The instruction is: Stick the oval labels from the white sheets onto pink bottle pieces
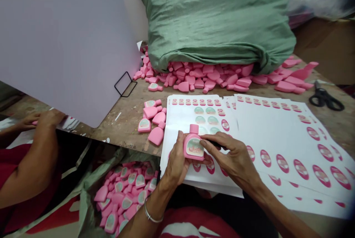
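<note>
A small pink bottle (193, 129) with a green-and-white label on its front stands upright in my left hand (176, 158), whose fingers wrap round its side and base. My right hand (235, 158) is at the bottle's right edge, thumb and fingers closed round a thin dark tool, with a fingertip against the label. Under both hands lies a sheet of stickers (180, 119) with green labels and pink ovals. More sticker sheets (266, 131) are spread to the right. Several pink bottles (156, 135) lie just left of the sheets, some labelled.
A green cloth sack (216, 20) sits behind a heap of pink bottles (183, 86). Black scissors (325, 99) lie at the right. Below the table edge, a bag (88, 197) holds labelled bottles. A large pale panel (63, 38) and another person's arm (41, 160) are at the left.
</note>
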Action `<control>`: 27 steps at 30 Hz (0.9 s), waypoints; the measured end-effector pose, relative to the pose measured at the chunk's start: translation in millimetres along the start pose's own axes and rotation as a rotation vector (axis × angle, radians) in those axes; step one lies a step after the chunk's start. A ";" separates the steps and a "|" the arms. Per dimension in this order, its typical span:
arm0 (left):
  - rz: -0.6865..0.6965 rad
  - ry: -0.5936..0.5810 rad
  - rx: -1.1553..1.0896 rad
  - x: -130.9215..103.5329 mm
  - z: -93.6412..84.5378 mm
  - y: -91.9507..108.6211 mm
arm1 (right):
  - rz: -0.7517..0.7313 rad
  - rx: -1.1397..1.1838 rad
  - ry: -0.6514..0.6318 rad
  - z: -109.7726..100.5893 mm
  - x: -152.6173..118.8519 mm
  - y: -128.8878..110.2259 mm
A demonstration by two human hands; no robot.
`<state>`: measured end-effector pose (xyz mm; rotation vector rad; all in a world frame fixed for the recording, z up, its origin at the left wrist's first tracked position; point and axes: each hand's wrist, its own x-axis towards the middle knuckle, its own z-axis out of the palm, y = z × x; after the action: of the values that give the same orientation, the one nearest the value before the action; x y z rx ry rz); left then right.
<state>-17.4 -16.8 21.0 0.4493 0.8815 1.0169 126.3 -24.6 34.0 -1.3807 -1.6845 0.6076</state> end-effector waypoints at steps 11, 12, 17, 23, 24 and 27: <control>0.037 -0.306 0.145 -2.9 -7.3 8.3 | -0.072 -0.216 0.069 0.4 3.6 7.1; 0.021 -0.313 0.141 -3.0 -8.5 8.7 | -0.059 -0.251 0.097 -0.8 5.1 8.9; -0.042 -0.379 0.155 -5.8 -8.5 11.4 | 0.160 -0.010 -0.013 -1.0 12.8 13.7; -0.042 -0.435 0.314 -14.2 -9.3 17.2 | 0.302 0.275 -0.351 -2.4 38.4 27.5; -0.028 -0.383 0.366 -14.7 -13.4 20.3 | 0.290 0.222 -0.321 -8.0 49.1 37.4; 0.153 0.000 0.651 -9.9 -34.6 39.0 | 0.293 -0.158 -0.024 -38.8 94.1 82.4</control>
<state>-68.8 -9.1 31.8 1.0770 1.1882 0.8494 200.8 81.8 17.1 -1.7592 -1.5882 0.6669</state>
